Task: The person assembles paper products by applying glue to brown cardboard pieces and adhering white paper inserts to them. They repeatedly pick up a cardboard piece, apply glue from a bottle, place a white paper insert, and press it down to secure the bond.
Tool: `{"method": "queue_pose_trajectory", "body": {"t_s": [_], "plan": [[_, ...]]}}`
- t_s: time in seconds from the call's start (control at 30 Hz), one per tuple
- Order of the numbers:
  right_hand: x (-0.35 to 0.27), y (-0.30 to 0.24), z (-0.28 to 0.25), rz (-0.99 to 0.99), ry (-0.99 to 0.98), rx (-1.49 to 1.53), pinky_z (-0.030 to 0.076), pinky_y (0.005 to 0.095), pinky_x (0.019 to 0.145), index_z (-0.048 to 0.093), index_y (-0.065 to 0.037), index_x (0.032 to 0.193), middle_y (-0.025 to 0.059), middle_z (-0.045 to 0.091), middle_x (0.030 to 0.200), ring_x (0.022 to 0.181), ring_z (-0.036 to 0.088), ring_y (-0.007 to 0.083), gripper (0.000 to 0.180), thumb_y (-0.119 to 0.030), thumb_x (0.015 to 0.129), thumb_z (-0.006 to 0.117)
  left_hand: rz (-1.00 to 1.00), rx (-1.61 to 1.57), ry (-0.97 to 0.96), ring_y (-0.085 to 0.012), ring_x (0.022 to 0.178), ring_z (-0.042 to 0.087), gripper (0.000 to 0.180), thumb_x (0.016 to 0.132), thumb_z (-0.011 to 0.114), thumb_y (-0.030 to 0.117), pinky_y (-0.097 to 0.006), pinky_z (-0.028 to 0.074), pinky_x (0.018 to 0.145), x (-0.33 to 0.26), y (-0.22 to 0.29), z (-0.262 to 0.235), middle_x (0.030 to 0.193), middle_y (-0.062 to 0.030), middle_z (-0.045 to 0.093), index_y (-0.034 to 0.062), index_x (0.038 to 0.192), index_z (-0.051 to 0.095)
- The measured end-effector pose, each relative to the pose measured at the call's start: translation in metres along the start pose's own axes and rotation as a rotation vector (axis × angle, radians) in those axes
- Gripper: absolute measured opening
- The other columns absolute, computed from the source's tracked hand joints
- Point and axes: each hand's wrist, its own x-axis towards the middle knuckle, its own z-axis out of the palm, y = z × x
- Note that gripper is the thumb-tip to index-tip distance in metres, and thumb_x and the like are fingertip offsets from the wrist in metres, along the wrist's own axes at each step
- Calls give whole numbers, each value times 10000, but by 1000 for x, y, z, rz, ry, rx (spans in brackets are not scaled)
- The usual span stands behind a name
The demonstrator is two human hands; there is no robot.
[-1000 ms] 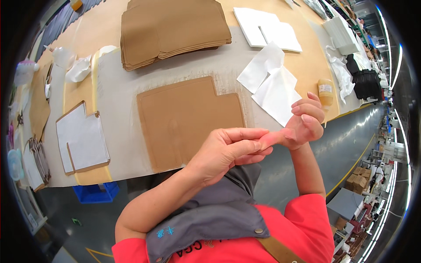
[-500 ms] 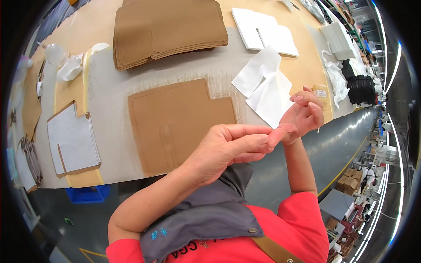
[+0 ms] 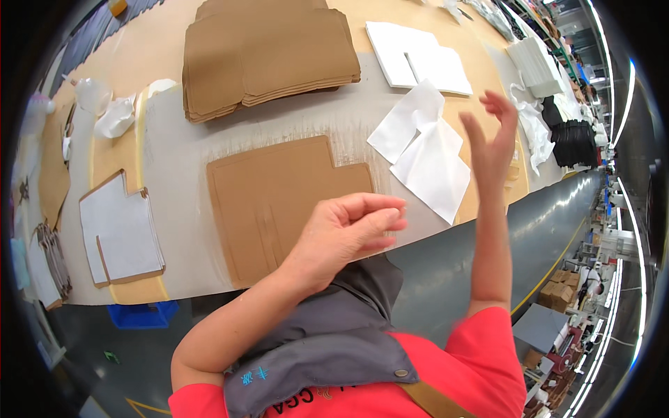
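My left hand (image 3: 348, 228) hovers over the near edge of a brown cut-out sheet (image 3: 286, 188). Its fingers are curled, with the thumb close to the index finger, and I see nothing between them. Raised over the right part of the table, my right hand (image 3: 493, 132) is open, thumb and fingers apart, slightly smeared. It holds nothing and is nearest to loose white sheets (image 3: 435, 174), which lie partly overlapped. Behind those sits a stack of white notched pieces (image 3: 439, 64). A thick stack of brown sheets (image 3: 272, 56) stands beyond the single brown one.
White-faced pieces with brown edges (image 3: 124, 230) lie at the left, above a blue bin (image 3: 143, 315) below the table. Crumpled plastic (image 3: 115, 117) lies farther back. Black bundles (image 3: 573, 143) and white stacks (image 3: 536, 66) stand at the right. The table (image 3: 174, 209) ends in front of me.
My hands were together, the left fingers on the right thumb; now they are apart. The right hand has risen away and opened, while the left has drawn back slightly to the left.
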Motion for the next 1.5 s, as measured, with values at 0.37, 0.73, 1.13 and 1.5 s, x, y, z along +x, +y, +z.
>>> {"method": "queue_pose_trajectory", "body": {"t_s": [0.37, 0.73, 1.13, 1.5], "plan": [[53, 59, 40, 376, -643, 208, 484, 307, 889, 693, -29, 1096, 54, 686, 1001, 996, 614, 153, 412, -378, 892, 772, 400, 794, 171, -123, 1054, 669, 260, 973, 690, 114, -280, 574, 880, 49, 40, -32, 1154, -61, 705, -4, 1204, 704], [31, 48, -12, 215, -479, 841, 468, 268, 881, 695, -37, 959, -23, 645, 899, 917, 579, 94, 93, -34, 891, 759, 727, 1238, -169, -272, 1238, 604, 688, 882, 788, 338, -389, 476, 1030, 148, 64, 2, 1330, -154, 644, 61, 1456, 525], [-12, 80, -53, 371, -183, 854, 430, 286, 1021, 641, -25, 1236, 49, 668, 1230, 1140, 584, 152, 253, -92, 991, 631, 304, 960, -304, -67, 1051, 622, 350, 1095, 509, 250, -266, 496, 945, 123, 66, 37, 1126, -11, 717, 14, 1304, 661], [-73, 33, -18, 547, -296, 1070, 289, 396, 1183, 265, -30, 1575, 131, 378, 1583, 1432, 393, 258, 982, -572, 895, 721, 423, 817, -315, -65, 993, 653, 348, 1086, 530, 253, -248, 533, 891, 26, 106, 55, 1111, -31, 723, 0, 1287, 661]]}}
